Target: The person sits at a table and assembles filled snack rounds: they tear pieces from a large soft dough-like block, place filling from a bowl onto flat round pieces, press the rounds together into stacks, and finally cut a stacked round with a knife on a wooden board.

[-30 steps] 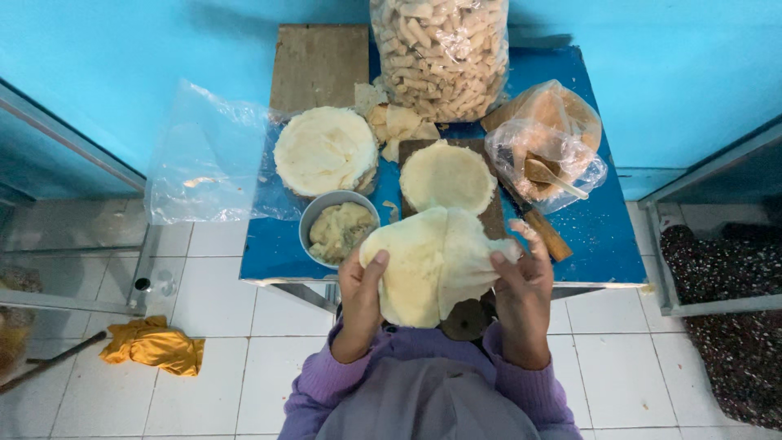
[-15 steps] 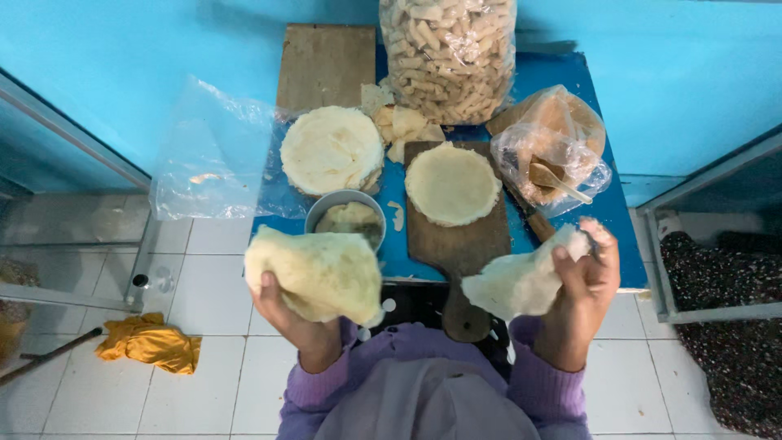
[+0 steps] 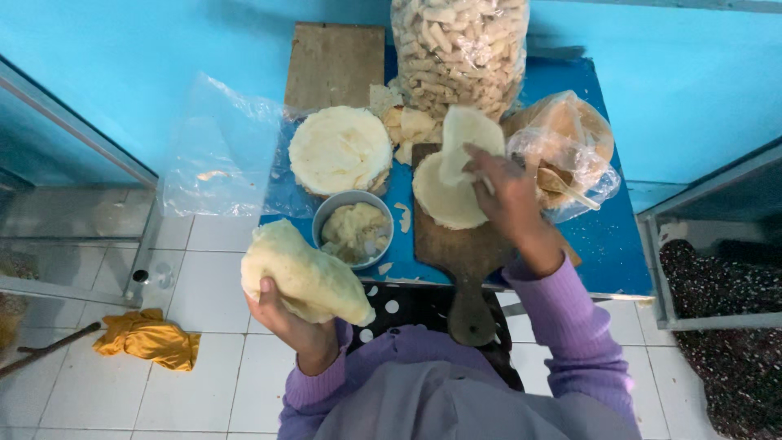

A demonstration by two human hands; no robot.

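From the head camera, you look straight down over a small blue table point(image 3: 619, 244) set against a blue wall. Your left hand point(image 3: 293, 322) is off the table's near edge, over the white floor tiles, cupped under a folded stack of pale dough sheets point(image 3: 305, 277); the thumb lies on top and the fingers curl beneath, seemingly so the limp stack is carried from below rather than left to hang.

Your right hand point(image 3: 505, 191) reaches over the wooden paddle board point(image 3: 456, 244), pinching one thin sheet point(image 3: 464, 138) between thumb and fingers. The sheet is lifted and partly curled, its lower edge meeting the round sheet point(image 3: 444, 200) that lies flat on the board, probably because the board gives a firm, level bed.

Just left of the board stands a metal bowl point(image 3: 352, 232) of pale paste, within easy reach of either hand. Behind it rests a round stack of sheets point(image 3: 340, 149) on clear plastic wrap point(image 3: 220, 155). At the back stands a large clear bag of stick-shaped snacks point(image 3: 460, 49), and to the right a knotted plastic bag point(image 3: 562, 151) holding brownish contents. A yellow cloth point(image 3: 147, 338) lies crumpled on the floor.
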